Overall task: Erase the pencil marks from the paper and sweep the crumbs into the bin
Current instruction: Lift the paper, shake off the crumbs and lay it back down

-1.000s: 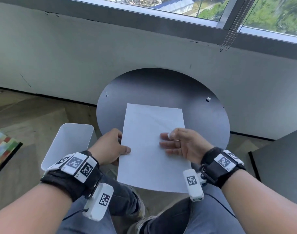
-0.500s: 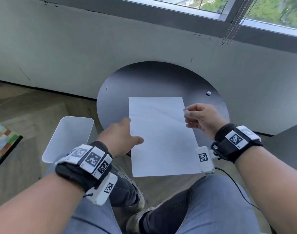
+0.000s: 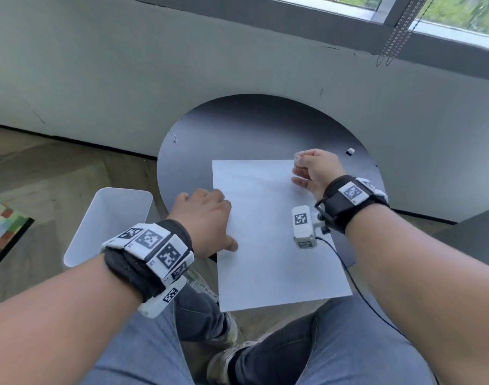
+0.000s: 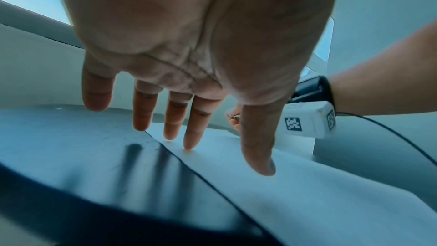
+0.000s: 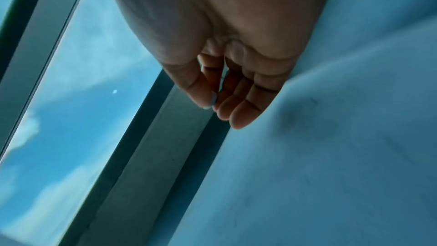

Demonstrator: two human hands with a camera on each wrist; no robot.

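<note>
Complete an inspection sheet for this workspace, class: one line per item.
Surface: round dark table, against the wall.
Job's things: paper overhanging the near edge; white bin on the floor, left.
Clutter: small white piece near the far right rim.
Hands: left hand presses the paper's left edge; right hand pinches something small and pale.
Cables: black cable from the right wrist.
Surroundings: window, bead chain.

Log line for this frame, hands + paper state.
left hand: fingertips press paper edge | right hand: pinches small white piece, likely eraser, over far right corner | bin: beside table
</note>
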